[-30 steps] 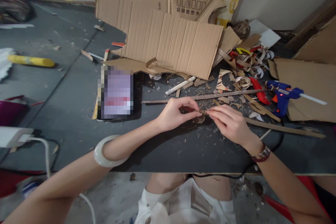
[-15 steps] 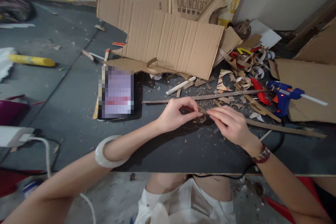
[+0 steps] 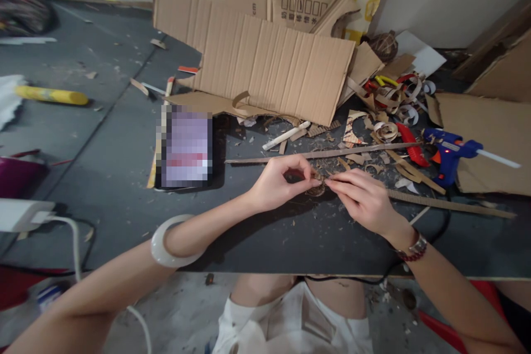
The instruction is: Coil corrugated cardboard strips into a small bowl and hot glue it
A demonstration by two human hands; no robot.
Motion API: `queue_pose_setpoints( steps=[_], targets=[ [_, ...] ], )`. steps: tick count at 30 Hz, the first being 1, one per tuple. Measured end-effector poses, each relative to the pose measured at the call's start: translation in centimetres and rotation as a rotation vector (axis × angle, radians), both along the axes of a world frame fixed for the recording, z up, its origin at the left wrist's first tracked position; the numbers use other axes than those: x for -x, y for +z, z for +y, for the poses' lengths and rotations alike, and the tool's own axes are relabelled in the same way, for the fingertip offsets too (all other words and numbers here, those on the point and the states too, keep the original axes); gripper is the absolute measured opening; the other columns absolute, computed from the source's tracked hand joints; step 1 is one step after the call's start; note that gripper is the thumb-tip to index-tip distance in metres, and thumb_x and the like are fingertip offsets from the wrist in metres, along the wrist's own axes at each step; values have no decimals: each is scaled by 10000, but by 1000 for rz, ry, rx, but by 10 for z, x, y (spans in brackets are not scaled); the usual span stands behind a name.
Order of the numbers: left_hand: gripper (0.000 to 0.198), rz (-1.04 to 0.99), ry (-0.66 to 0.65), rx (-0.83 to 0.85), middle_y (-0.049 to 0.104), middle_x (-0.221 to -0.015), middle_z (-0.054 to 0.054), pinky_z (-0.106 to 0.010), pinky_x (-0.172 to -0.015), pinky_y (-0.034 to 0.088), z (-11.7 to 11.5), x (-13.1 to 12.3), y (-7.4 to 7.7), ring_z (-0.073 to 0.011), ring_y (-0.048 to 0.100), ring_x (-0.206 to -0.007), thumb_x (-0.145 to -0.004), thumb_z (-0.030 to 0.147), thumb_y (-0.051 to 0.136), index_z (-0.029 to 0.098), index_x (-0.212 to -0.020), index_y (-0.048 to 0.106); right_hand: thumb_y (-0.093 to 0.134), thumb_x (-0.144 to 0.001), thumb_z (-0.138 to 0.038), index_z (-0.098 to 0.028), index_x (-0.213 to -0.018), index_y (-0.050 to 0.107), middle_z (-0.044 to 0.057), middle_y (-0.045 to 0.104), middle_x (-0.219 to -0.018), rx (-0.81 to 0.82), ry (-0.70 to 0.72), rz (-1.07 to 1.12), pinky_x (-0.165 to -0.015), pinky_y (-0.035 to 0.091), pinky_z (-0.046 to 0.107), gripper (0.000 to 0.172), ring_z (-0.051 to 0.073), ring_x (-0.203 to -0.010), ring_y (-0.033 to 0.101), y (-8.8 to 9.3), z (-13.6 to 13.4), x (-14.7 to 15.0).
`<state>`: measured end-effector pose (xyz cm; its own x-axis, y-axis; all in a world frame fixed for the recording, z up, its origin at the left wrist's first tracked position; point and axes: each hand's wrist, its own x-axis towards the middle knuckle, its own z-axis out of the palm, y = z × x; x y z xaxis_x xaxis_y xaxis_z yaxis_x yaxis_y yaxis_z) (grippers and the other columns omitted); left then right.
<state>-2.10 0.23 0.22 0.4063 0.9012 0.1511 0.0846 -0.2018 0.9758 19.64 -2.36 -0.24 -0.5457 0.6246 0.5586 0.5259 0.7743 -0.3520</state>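
My left hand [image 3: 284,181] is closed in a pinch, thumb and forefinger meeting at the small brown end of a corrugated cardboard strip. Fingertips of my right hand [image 3: 360,193] press together on the same piece, close to the left fingertips. The cardboard strip [image 3: 452,203] comes out from behind my right hand and runs off to the right. Between the hands, the piece is partly hidden by fingers. Below the left fingertips lies a small tangle of brown twine-like loops [image 3: 316,190]. Just beyond the hands lies a second long narrow strip [image 3: 348,150].
A blue glue gun [image 3: 450,149] with a white stick and a red-handled cutter [image 3: 412,145] lie to the right among cardboard scraps. A phone [image 3: 185,146] rests left of centre. Large cardboard sheets [image 3: 274,69] stand behind. A yellow tube [image 3: 52,95] lies far left.
My right fingertips have shifted slightly left, closer to the left fingertips. Both hands keep their pinch, and the things on the table stay in place.
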Motion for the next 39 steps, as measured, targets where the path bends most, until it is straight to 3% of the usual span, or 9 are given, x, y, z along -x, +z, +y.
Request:
queue_pose_setpoints(
  steps=[13, 19, 26, 32, 39],
  targets=[
    [272, 7, -17, 26, 645, -754, -34, -224, -727, 535, 0, 2, -1, -111, 641, -740, -748, 227, 718, 150, -646, 478, 568, -834, -43, -158, -1068, 636, 100, 682, -1000, 27, 16, -52, -860, 531, 355, 270, 186, -936, 626, 3, -1, 0],
    [258, -31, -11, 111, 621, -749, -13, -219, -687, 524, 2, 1, -1, -93, 615, -681, -728, 254, 740, 144, -723, 507, 546, -844, -44, -178, -1126, 603, 85, 694, -1020, 17, -30, -45, -873, 534, 360, 318, 183, -940, 638, 4, 1, 0],
    [274, -1, -159, 219, 614, -751, 5, -201, -664, 515, 0, 1, -3, -89, 629, -687, -717, 243, 743, 144, -788, 498, 524, -849, -41, -186, -1132, 607, 84, 695, -1027, -5, -47, -45, -875, 537, 362, 329, 185, -947, 644, 3, 3, -2],
    [272, 35, -165, 200, 609, -740, 7, -217, -660, 528, 0, 1, -4, -92, 626, -665, -723, 269, 737, 148, -794, 504, 582, -835, -117, -201, -1104, 630, 82, 692, -1026, -20, -53, -68, -859, 543, 359, 287, 193, -931, 646, 4, 2, -2],
    [222, 107, -217, 128, 615, -688, 19, -187, -630, 514, -4, 0, 0, -79, 608, -621, -755, 265, 705, 145, -774, 519, 597, -852, -145, -186, -1065, 638, 90, 694, -1037, -168, -54, -249, -862, 528, 369, 221, 221, -986, 626, 5, 1, -4]
  ],
)
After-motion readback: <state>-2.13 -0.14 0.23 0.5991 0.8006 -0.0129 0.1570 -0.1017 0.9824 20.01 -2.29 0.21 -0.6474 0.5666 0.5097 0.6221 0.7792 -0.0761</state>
